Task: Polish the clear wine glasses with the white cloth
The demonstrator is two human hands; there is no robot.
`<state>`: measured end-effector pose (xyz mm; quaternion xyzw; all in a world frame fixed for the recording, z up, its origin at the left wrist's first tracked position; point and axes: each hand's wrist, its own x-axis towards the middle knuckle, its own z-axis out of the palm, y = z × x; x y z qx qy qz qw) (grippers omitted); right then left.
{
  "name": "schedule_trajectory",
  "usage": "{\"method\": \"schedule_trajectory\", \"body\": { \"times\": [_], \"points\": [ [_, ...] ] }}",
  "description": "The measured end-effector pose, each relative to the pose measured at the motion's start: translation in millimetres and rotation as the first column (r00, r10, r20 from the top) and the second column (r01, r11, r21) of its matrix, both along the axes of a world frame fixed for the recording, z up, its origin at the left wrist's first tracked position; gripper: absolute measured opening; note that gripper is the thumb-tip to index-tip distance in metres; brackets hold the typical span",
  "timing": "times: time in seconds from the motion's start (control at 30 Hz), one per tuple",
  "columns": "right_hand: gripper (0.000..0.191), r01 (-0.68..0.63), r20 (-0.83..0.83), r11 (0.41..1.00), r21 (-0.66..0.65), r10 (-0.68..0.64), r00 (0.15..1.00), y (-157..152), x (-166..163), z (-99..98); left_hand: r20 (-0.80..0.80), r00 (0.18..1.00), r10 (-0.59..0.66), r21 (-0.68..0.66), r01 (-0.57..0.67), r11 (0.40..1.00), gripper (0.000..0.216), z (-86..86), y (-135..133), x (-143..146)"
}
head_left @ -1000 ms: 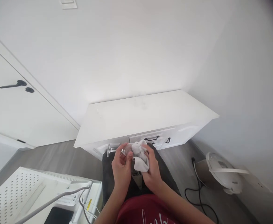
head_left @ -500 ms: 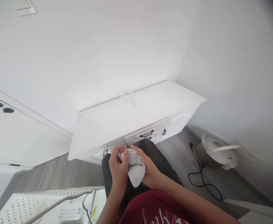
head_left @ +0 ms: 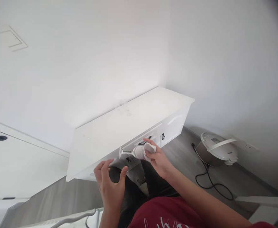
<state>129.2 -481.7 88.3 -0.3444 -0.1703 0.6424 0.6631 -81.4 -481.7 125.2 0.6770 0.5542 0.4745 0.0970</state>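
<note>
My right hand (head_left: 158, 159) grips a white cloth (head_left: 146, 150) wrapped round the bowl of a clear stemmed glass (head_left: 127, 153). The glass lies sideways, its stem and foot pointing left, in front of the white cabinet (head_left: 119, 126). My left hand (head_left: 110, 186) hovers lower left of the glass, fingers apart and curled, holding nothing. Both hands are above my lap in dark trousers.
The cabinet has black drawer handles (head_left: 162, 136) and stands against a white wall in a corner. Faint clear glasses (head_left: 126, 109) stand on its top. A white rice cooker (head_left: 218, 149) with a black cord (head_left: 212, 183) sits on the grey floor at right. A white door is at left.
My left hand has let go of the glass and dropped down left. My right hand has lifted the cloth-wrapped glass up and right. The view has swung left.
</note>
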Motion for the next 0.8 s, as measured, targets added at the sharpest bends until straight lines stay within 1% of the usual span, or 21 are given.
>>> {"method": "schedule_trajectory", "body": {
  "times": [0.07, 0.13, 0.17, 0.23, 0.27, 0.3, 0.33, 0.37, 0.4, 0.43, 0.47, 0.5, 0.53, 0.57, 0.6, 0.63, 0.67, 0.7, 0.73, 0.77, 0.8],
  "points": [
    [0.067, -0.132, -0.075, 0.991, 0.007, 0.132, 0.988, -5.4, -3.0, -0.1, 0.031, 0.986, -0.161, -0.005, 0.161, 0.987, 0.045, -2.2, 10.1, -3.2],
    [0.070, -0.228, -0.103, 0.973, 0.038, 0.231, 0.967, -13.2, -11.6, -2.6, 0.132, 0.963, -0.236, -0.101, 0.250, 0.963, 0.033, -4.3, 17.9, -1.2],
    [0.073, -0.240, -0.058, 0.969, 0.062, 0.244, 0.968, -17.1, -15.7, -4.3, 0.179, 0.962, -0.207, -0.144, 0.234, 0.962, 0.028, -5.1, 20.0, 1.6],
    [0.076, -0.224, 0.205, 0.961, 0.165, 0.189, 0.960, -23.5, -19.3, -7.8, 0.271, 0.959, -0.081, -0.228, 0.146, 0.963, 0.028, -5.8, 21.3, 8.8],
    [0.073, -0.246, 0.398, 0.932, 0.266, 0.126, 0.909, -25.5, -18.1, -9.3, 0.332, 0.943, -0.024, -0.287, 0.126, 0.950, 0.030, -5.7, 20.9, 12.1],
    [0.068, -0.314, 0.585, 0.873, 0.373, 0.042, 0.810, -26.6, -15.1, -10.6, 0.396, 0.918, 0.012, -0.359, 0.142, 0.922, 0.032, -5.3, 20.1, 14.7],
    [0.062, -0.405, 0.720, 0.793, 0.455, -0.060, 0.692, -26.7, -10.9, -11.5, 0.446, 0.894, 0.034, -0.427, 0.179, 0.886, 0.035, -4.4, 18.9, 16.0],
    [0.058, -0.477, 0.787, 0.722, 0.501, -0.152, 0.597, -26.2, -6.5, -11.8, 0.472, 0.881, 0.039, -0.478, 0.219, 0.850, 0.037, -3.2, 17.2, 16.1],
    [0.056, -0.501, 0.807, 0.693, 0.519, -0.204, 0.555, -25.3, -2.8, -11.5, 0.465, 0.885, 0.022, -0.508, 0.246, 0.826, 0.039, -1.7, 14.9, 15.1],
    [0.053, -0.467, 0.795, 0.718, 0.516, -0.198, 0.573, -24.3, -0.6, -10.6, 0.423, 0.906, -0.005, -0.512, 0.244, 0.824, 0.040, -0.1, 11.9, 13.3],
    [0.050, -0.372, 0.743, 0.792, 0.485, -0.149, 0.652, -23.5, -0.4, -9.1, 0.362, 0.932, -0.034, -0.489, 0.220, 0.844, 0.042, 1.5, 8.1, 11.2],
    [0.046, -0.255, 0.638, 0.877, 0.407, -0.074, 0.767, -23.1, -2.3, -7.1, 0.306, 0.950, -0.054, -0.437, 0.191, 0.879, 0.045, 2.7, 3.8, 9.2],
    [0.043, -0.177, 0.481, 0.941, 0.287, 0.019, 0.877, -23.5, -5.8, -4.7, 0.272, 0.960, -0.068, -0.366, 0.169, 0.915, 0.046, 3.4, -0.8, 7.8],
    [0.042, -0.160, 0.299, 0.974, 0.158, 0.107, 0.948, -24.8, -10.4, -2.0, 0.262, 0.962, -0.075, -0.283, 0.150, 0.947, 0.046, 3.4, -5.2, 7.0],
    [0.044, -0.177, 0.142, 0.982, 0.062, 0.167, 0.976, -27.1, -15.1, 1.0, 0.270, 0.960, -0.068, -0.202, 0.126, 0.971, 0.045, 2.8, -8.6, 6.8],
    [0.046, -0.202, 0.061, 0.979, 0.018, 0.201, 0.978, -30.2, -19.0, 4.2, 0.296, 0.954, -0.050, -0.156, 0.100, 0.983, 0.044, 1.8, -10.8, 7.1],
    [0.048, -0.219, 0.087, 0.975, 0.030, 0.216, 0.973, -33.8, -21.7, 7.6, 0.346, 0.938, -0.017, -0.169, 0.081, 0.982, 0.043, 0.6, -11.3, 7.5],
    [0.047, -0.237, 0.212, 0.967, 0.097, 0.212, 0.954, -37.4, -22.8, 11.1, 0.417, 0.908, 0.034, -0.244, 0.076, 0.967, 0.044, -0.5, -10.4, 7.8],
    [0.047, -0.271, 0.403, 0.939, 0.212, 0.169, 0.900, -40.4, -22.5, 14.5, 0.498, 0.862, 0.099, -0.354, 0.097, 0.930, 0.045, -1.1, -8.3, 7.8],
    [0.050, -0.340, 0.600, 0.877, 0.340, 0.076, 0.796, -42.2, -21.2, 17.6, 0.570, 0.804, 0.168, -0.459, 0.142, 0.877, 0.046, -1.0, -5.7, 7.5],
    [0.053, -0.430, 0.740, 0.787, 0.443, -0.050, 0.670, -42.4, -19.5, 19.9, 0.620, 0.756, 0.211, -0.522, 0.197, 0.830, 0.047, -0.2, -3.1, 6.8]
  ]
}}
